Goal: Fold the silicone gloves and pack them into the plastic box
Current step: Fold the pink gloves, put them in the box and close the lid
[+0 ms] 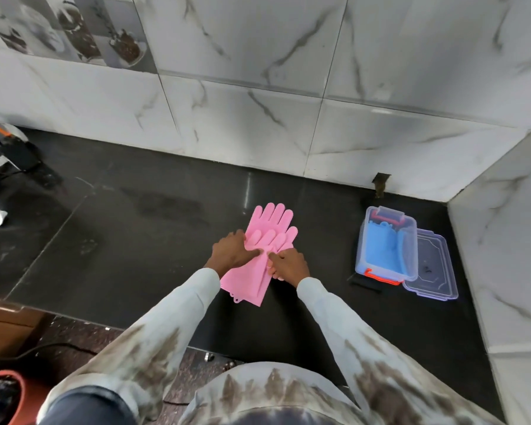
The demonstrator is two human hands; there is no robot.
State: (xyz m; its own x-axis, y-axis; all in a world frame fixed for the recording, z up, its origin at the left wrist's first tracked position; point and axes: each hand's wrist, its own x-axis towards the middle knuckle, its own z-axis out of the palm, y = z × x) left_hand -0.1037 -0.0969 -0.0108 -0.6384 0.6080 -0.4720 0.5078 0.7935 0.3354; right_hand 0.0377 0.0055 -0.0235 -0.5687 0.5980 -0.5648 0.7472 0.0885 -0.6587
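While both hands (259, 259) press, two pink gloves (265, 240)

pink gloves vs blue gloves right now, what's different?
The pink gloves lie flat and stacked on the black counter, unfolded, under the left hand and right hand. The blue gloves sit folded inside the clear plastic box, untouched. Both look like silicone.

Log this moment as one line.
pink gloves stacked flat, unfolded | left hand, right hand pressing them | blue gloves in plastic box | lid off
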